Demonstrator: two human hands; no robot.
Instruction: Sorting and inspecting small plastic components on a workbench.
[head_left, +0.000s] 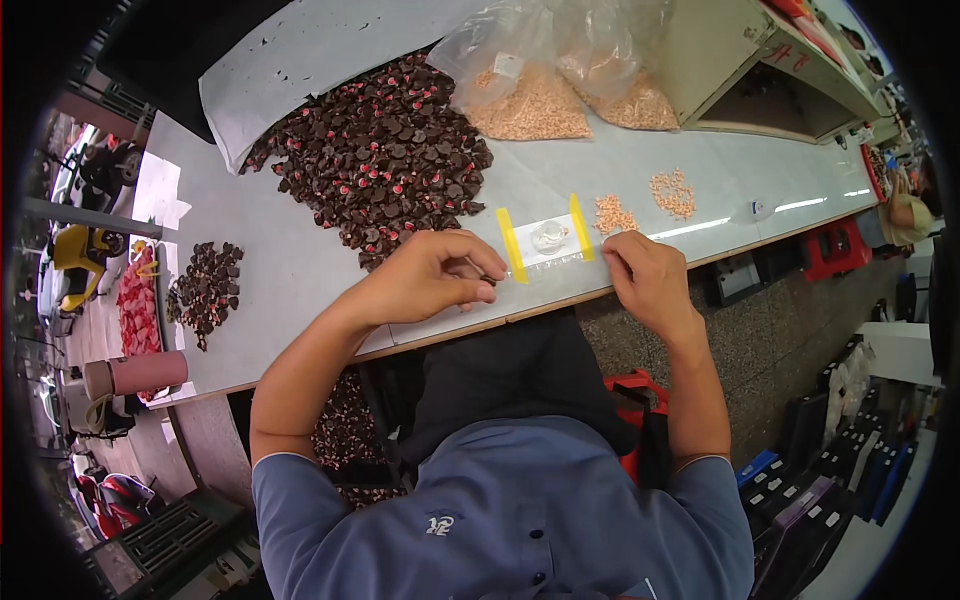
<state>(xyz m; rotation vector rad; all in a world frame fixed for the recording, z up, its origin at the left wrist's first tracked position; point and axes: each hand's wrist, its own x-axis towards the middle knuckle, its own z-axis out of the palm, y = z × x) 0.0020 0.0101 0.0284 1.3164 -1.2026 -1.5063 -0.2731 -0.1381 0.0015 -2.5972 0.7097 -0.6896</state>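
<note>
My left hand (435, 275) is closed at the front of the table, thumb and fingers curled together around what looks like a small dark part at the fingertips. Just left of and behind it spreads a large heap of small dark brown parts (385, 150), some with red or pink spots. Between my hands lies a white card (535, 245), held down by yellow tape strips (580, 228), with a small clear round piece (549, 236) on it. My right hand (645, 280) is pinched right of the card, beside a small pile of copper-coloured pieces (613, 214). Whatever its fingertips hold is hidden.
Clear bags of copper-coloured pieces (530, 105) stand at the back, left of an open-fronted box (770, 90). A second scatter of pieces (672, 193) lies farther right. At left are a smaller dark pile (208, 290) and a pink bottle (140, 374) by the table edge.
</note>
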